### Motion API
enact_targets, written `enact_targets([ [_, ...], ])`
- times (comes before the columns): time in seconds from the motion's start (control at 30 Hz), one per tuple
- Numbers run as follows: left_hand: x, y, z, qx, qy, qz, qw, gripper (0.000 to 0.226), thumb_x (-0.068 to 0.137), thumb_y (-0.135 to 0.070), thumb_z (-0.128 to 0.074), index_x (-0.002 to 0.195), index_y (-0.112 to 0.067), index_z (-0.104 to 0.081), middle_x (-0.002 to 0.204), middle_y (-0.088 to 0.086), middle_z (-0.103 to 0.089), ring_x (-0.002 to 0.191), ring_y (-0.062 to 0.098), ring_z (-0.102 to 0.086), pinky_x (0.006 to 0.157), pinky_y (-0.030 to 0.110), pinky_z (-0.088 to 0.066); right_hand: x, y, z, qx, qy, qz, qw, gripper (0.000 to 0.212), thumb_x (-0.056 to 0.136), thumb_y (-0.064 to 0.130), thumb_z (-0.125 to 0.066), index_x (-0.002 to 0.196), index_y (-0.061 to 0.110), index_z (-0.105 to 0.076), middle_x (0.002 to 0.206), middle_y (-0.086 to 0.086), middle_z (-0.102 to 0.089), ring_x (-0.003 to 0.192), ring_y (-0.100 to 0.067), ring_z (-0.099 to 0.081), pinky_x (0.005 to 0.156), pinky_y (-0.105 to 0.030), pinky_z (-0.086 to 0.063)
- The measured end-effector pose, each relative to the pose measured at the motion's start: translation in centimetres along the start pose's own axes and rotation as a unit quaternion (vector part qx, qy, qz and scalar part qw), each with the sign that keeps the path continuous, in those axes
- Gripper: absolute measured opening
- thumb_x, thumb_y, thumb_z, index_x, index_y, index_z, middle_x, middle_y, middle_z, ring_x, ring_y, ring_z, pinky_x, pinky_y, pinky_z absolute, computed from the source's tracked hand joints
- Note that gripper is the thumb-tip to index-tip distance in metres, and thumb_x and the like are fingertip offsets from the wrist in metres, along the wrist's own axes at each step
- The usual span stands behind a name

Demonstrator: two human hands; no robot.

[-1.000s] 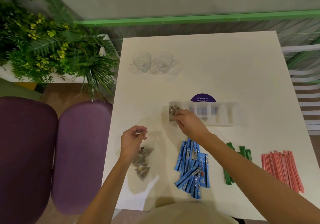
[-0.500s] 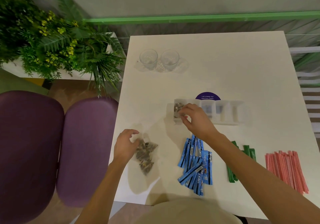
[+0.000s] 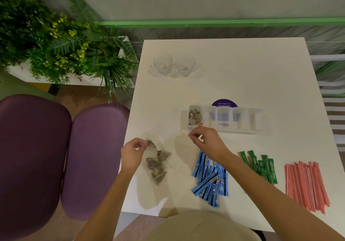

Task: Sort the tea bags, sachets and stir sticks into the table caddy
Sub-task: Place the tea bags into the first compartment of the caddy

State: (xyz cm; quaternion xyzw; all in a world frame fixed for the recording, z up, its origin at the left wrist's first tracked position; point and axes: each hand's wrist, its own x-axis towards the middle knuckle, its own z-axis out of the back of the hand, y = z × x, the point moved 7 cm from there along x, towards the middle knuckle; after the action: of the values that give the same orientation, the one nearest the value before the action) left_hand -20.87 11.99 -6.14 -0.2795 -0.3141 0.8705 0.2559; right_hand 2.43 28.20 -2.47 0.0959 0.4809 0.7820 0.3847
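A clear table caddy [image 3: 240, 129] with several compartments stands mid-table. Its leftmost compartment holds tea bags [image 3: 194, 116], and a red tag [image 3: 200, 124] hangs over its front rim. My right hand [image 3: 207, 142] hovers just in front of that compartment, fingers loosely curled and nothing visible in them. My left hand [image 3: 133, 154] pinches the top tea bag [image 3: 150, 143] of a loose pile of pyramid tea bags [image 3: 157, 168]. Blue sachets [image 3: 211, 182], green sachets [image 3: 262, 166] and red stir sticks [image 3: 306, 184] lie along the near edge.
Two empty glasses [image 3: 173, 64] stand at the far left of the white table [image 3: 242, 69]. A purple round sticker [image 3: 224, 102] shows behind the caddy. Two purple chairs [image 3: 89, 156] and a leafy planter [image 3: 65, 48] are to the left.
My right hand has drawn back from the caddy's left compartment, leaving tea bags in it. My left hand has dropped onto the loose pile and pinched its top tea bag.
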Motion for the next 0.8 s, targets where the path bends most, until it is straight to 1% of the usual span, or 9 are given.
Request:
enact_targets([
  [0.1,-0.2,-2.0,-0.1,-0.051,0.0,-0.013,0.999,0.01,0.086,-0.012,-0.068,0.078,-0.018,-0.07,0.076,-0.012,-0.07,0.073,0.002,-0.064,0.069,0.013,-0.048,0.2,0.3,-0.6,0.042,0.001,-0.027,0.999,0.012,0.092,0.013,-0.061,0.093,0.015,-0.072,0.088,0.008,-0.07,0.078,-0.005,-0.06,0.074,-0.017,-0.047],
  [0.2,-0.8,-4.2,-1.1,-0.096,0.026,-0.008,0.995,0.009,0.085,-0.016,-0.07,0.077,-0.019,-0.069,0.072,-0.003,-0.07,0.065,0.008,-0.063,0.058,0.027,-0.055,0.2,0.2,-1.1,0.099,-0.005,-0.064,0.993,0.013,0.091,0.02,-0.065,0.101,0.019,-0.071,0.088,0.005,-0.069,0.079,-0.012,-0.064,0.077,-0.026,-0.052],
  [0.27,-1.4,-5.7,-2.2,-0.119,0.047,-0.01,0.992,0.008,0.085,-0.017,-0.071,0.077,-0.018,-0.069,0.071,0.002,-0.071,0.063,0.012,-0.065,0.052,0.025,-0.053,0.1,0.5,-1.4,0.135,0.001,-0.073,0.988,0.02,0.089,0.024,-0.067,0.109,0.022,-0.069,0.089,0.004,-0.07,0.081,-0.016,-0.066,0.081,-0.031,-0.054],
  [0.37,-2.3,-7.6,-4.2,-0.164,0.084,0.0,0.983,0.008,0.085,-0.013,-0.07,0.077,-0.015,-0.069,0.07,0.007,-0.072,0.064,0.019,-0.07,0.052,0.025,-0.051,0.0,0.9,-1.6,0.171,0.006,-0.074,0.982,0.031,0.085,0.026,-0.072,0.115,0.025,-0.066,0.093,0.004,-0.072,0.081,-0.016,-0.068,0.082,-0.031,-0.056],
  [0.43,-2.8,-8.6,-5.6,-0.195,0.11,0.007,0.975,0.005,0.085,-0.012,-0.07,0.08,-0.012,-0.069,0.072,0.009,-0.073,0.067,0.024,-0.071,0.052,0.029,-0.052,0.0,0.7,-1.2,0.172,-0.008,-0.076,0.982,0.032,0.082,0.023,-0.076,0.113,0.022,-0.069,0.094,0.002,-0.072,0.081,-0.017,-0.069,0.081,-0.032,-0.057],
  [0.5,-3.2,-9.4,-6.9,-0.223,0.134,0.016,0.965,0.005,0.086,-0.011,-0.07,0.083,-0.008,-0.069,0.075,0.011,-0.074,0.07,0.027,-0.072,0.055,0.031,-0.054,0.2,0.2,-0.5,0.173,-0.034,-0.081,0.981,0.024,0.08,0.014,-0.077,0.103,0.016,-0.073,0.091,-0.002,-0.073,0.078,-0.02,-0.07,0.08,-0.035,-0.058],
  [0.57,-3.3,-10.1,-7.8,-0.234,0.15,0.02,0.96,0.004,0.086,-0.01,-0.068,0.086,-0.006,-0.069,0.079,0.012,-0.074,0.073,0.027,-0.072,0.058,0.032,-0.055,0.5,-0.4,0.3,0.182,-0.052,-0.091,0.978,0.016,0.079,0.005,-0.076,0.094,0.009,-0.076,0.087,-0.006,-0.074,0.073,-0.02,-0.071,0.076,-0.032,-0.059],
  [0.67,-3.0,-10.6,-8.2,-0.234,0.16,0.018,0.959,0.007,0.089,-0.012,-0.065,0.09,-0.006,-0.069,0.087,0.01,-0.075,0.075,0.025,-0.073,0.058,0.03,-0.053,1.2,-1.1,1.9,0.202,-0.072,-0.103,0.971,0.016,0.078,-0.004,-0.073,0.093,0.002,-0.075,0.085,-0.012,-0.074,0.068,-0.013,-0.07,0.07,-0.021,-0.055],
  [0.8,-2.0,-10.2,-7.9,-0.219,0.155,0.03,0.963,0.008,0.09,-0.013,-0.063,0.09,-0.009,-0.07,0.092,0.002,-0.075,0.074,0.022,-0.072,0.057,0.026,-0.049,3.2,-2.4,4.4,0.188,-0.114,-0.112,0.969,0.016,0.079,-0.003,-0.072,0.087,0.01,-0.075,0.081,-0.001,-0.073,0.07,-0.008,-0.068,0.068,-0.017,-0.052],
])
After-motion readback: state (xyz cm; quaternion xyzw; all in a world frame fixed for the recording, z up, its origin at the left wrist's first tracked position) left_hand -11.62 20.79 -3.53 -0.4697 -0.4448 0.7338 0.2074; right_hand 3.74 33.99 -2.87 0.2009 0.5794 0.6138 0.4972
